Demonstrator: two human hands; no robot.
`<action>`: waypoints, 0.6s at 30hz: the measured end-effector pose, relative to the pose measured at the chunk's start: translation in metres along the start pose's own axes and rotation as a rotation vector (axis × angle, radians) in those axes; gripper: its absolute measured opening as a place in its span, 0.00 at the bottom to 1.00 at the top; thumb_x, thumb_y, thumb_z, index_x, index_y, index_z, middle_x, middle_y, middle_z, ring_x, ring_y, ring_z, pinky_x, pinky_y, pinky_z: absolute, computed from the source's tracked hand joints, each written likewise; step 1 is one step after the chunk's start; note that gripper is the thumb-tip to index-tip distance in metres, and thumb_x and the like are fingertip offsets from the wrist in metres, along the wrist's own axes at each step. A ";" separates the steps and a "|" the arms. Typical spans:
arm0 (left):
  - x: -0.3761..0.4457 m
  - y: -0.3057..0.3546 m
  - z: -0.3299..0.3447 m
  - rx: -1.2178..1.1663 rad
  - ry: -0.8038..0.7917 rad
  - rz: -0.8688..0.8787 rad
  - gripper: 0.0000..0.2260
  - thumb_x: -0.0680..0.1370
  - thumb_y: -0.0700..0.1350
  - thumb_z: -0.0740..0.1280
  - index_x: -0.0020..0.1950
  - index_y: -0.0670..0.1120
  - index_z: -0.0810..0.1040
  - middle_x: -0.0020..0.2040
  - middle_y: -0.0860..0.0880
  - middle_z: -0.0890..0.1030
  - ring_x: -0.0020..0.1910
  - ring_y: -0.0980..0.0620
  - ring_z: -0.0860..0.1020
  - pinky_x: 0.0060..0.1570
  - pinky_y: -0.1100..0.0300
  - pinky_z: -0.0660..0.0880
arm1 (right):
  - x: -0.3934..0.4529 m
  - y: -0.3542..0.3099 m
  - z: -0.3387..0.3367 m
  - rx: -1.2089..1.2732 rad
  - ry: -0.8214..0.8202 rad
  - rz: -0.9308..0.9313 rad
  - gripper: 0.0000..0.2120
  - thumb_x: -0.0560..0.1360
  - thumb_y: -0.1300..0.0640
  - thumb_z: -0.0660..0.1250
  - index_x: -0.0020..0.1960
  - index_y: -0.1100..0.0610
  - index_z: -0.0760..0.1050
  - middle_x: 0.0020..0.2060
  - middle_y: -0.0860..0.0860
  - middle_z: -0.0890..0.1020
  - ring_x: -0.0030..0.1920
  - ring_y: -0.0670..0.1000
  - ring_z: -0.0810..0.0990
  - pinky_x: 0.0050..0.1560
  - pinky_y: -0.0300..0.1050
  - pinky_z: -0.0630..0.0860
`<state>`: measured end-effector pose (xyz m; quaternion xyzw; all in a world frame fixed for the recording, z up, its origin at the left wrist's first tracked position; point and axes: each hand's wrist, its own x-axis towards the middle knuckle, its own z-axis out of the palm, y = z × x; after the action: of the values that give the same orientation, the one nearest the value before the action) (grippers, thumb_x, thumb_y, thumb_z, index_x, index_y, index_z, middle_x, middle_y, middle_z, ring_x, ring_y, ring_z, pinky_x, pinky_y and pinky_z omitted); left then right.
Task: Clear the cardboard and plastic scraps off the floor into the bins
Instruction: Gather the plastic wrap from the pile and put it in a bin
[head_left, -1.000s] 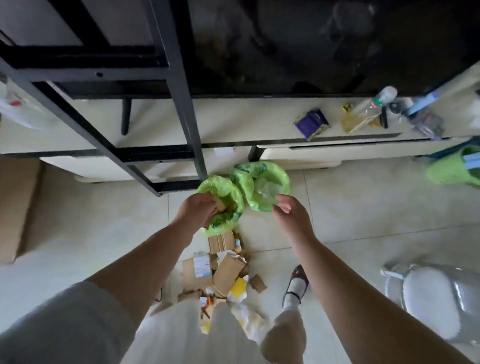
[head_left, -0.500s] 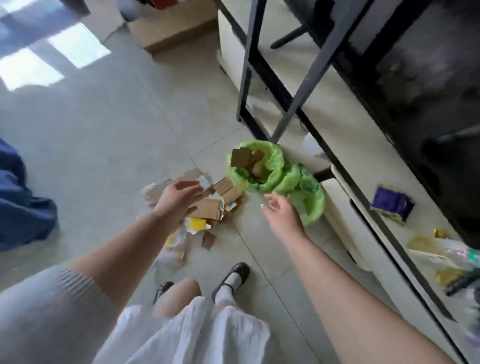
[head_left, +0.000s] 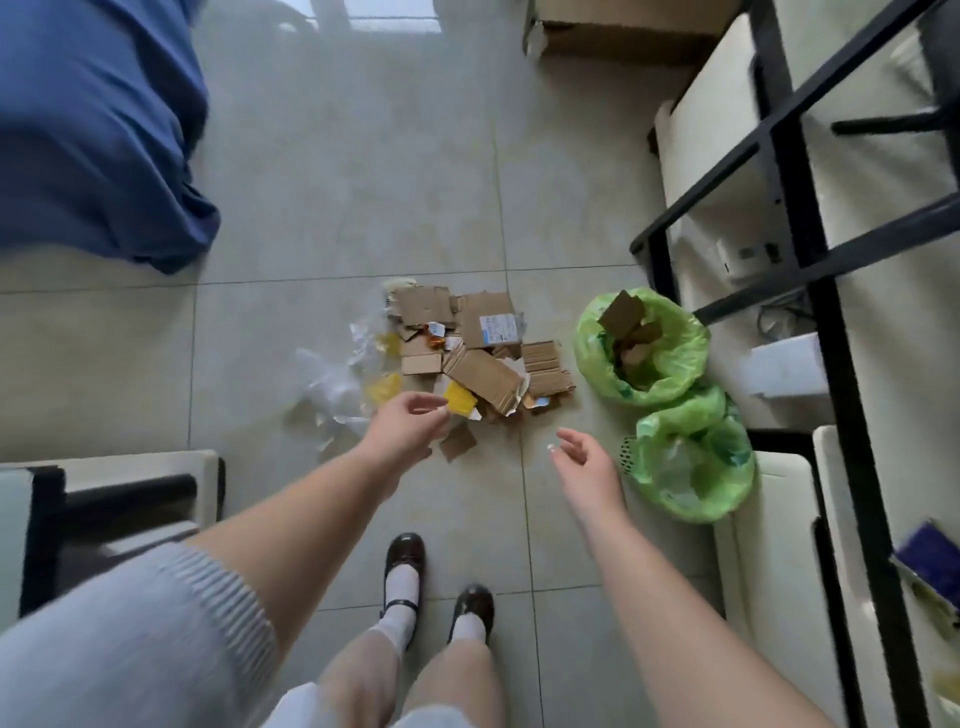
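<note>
A heap of brown cardboard scraps (head_left: 483, 364) lies on the tiled floor, with clear plastic scraps (head_left: 332, 387) and yellow bits to its left. Two bins lined with green bags stand to the right: the far bin (head_left: 670, 387) holds cardboard pieces, the near bin (head_left: 727, 499) holds clear plastic. My left hand (head_left: 402, 431) hovers over the near edge of the heap, fingers loosely curled, holding nothing. My right hand (head_left: 584, 467) hangs relaxed and empty just left of the near bin.
A black metal frame (head_left: 789, 171) and cream furniture (head_left: 711, 119) stand right of the bins. A blue cloth (head_left: 93, 130) lies at the far left, a cardboard box (head_left: 623, 31) at the top. My two shoes (head_left: 436, 587) are on the tiles below the heap.
The view has swung from the bins to the floor heap. My left hand left the far bin and came down over the scraps; my right hand drew back from the near bin.
</note>
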<state>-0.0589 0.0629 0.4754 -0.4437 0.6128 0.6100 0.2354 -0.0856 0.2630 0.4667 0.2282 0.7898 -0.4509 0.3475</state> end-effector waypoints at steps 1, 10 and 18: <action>0.008 -0.008 -0.007 0.011 0.005 0.008 0.11 0.77 0.45 0.65 0.59 0.46 0.76 0.55 0.47 0.79 0.48 0.54 0.78 0.40 0.62 0.72 | 0.006 0.001 0.012 -0.016 -0.009 -0.009 0.15 0.77 0.59 0.63 0.64 0.56 0.72 0.62 0.54 0.76 0.55 0.48 0.74 0.52 0.39 0.66; 0.158 -0.094 -0.032 0.243 0.024 0.001 0.11 0.76 0.43 0.65 0.58 0.44 0.76 0.57 0.46 0.79 0.53 0.49 0.78 0.51 0.57 0.75 | 0.127 0.038 0.109 -0.291 -0.092 -0.060 0.16 0.77 0.55 0.64 0.64 0.52 0.72 0.63 0.53 0.75 0.62 0.52 0.74 0.53 0.41 0.68; 0.303 -0.200 -0.022 0.460 0.070 0.054 0.12 0.76 0.43 0.64 0.59 0.44 0.76 0.58 0.46 0.79 0.57 0.49 0.77 0.59 0.55 0.74 | 0.257 0.112 0.187 -0.766 -0.182 -0.247 0.23 0.76 0.52 0.65 0.69 0.52 0.68 0.68 0.51 0.71 0.66 0.51 0.70 0.63 0.46 0.68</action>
<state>-0.0374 -0.0084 0.1196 -0.3826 0.7552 0.4446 0.2927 -0.1139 0.1668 0.1451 -0.0548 0.8881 -0.1809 0.4190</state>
